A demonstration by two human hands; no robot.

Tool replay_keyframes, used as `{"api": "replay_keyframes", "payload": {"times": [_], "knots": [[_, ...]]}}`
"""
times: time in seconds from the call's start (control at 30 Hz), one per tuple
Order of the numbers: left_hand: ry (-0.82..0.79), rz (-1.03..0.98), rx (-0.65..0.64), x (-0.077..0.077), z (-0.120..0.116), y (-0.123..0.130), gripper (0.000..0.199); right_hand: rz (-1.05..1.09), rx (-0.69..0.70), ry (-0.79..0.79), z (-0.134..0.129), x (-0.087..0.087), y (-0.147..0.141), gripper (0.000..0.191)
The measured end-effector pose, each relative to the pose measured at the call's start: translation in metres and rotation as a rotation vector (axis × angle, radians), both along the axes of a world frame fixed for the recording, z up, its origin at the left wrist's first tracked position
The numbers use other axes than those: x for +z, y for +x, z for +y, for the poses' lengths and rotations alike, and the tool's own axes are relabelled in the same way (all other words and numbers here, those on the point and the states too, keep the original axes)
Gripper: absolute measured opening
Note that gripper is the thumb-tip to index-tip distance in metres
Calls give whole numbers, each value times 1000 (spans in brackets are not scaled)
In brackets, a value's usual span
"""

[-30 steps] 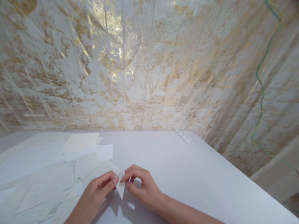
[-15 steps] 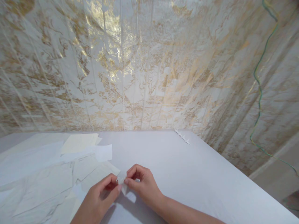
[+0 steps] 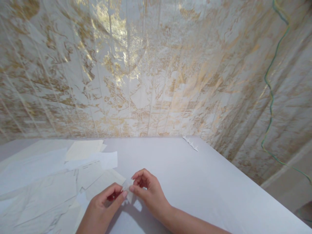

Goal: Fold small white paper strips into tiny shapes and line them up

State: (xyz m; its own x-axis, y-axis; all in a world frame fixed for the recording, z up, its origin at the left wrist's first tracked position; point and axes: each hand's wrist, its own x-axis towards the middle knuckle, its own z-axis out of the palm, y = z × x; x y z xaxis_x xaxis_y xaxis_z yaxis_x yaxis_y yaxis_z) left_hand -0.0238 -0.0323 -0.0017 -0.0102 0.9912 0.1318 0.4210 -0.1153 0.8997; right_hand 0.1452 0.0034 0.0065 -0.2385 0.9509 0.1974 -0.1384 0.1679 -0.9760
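Between my two hands is a small folded piece of white paper (image 3: 130, 195), pointed at its lower end and held just over the white table. My left hand (image 3: 103, 203) pinches its left side between thumb and forefinger. On the other side, the thumb and fingers of my right hand (image 3: 149, 190) grip its upper right part. Fingertips cover much of the paper, so its full shape is hidden.
Many loose white and cream paper sheets (image 3: 46, 191) overlap across the table's (image 3: 207, 188) left side. Near the back edge lies a row of small pointed white paper pieces (image 3: 190, 143). A gold-patterned wall covering (image 3: 146, 71) rises behind. A green-yellow wire (image 3: 271, 97) hangs at right.
My right hand's fingers have lifted slightly and my left thumb has shifted up a little on the paper. Both hands still hold it in nearly the same place.
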Motion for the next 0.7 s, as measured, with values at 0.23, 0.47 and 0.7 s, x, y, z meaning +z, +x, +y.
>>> {"api": "replay_keyframes", "payload": {"times": [0.23,0.47,0.7], "knots": [[-68,-339,58,-8,3,6,32,-92,16,-29,-4,-3,-1,14],[-51,-329,51,-7,2,3,33,123,34,-105,-4,-12,-7,25],[20,-379,117,-5,-1,10,35,248,14,-139,-4,-15,-11,33]]}}
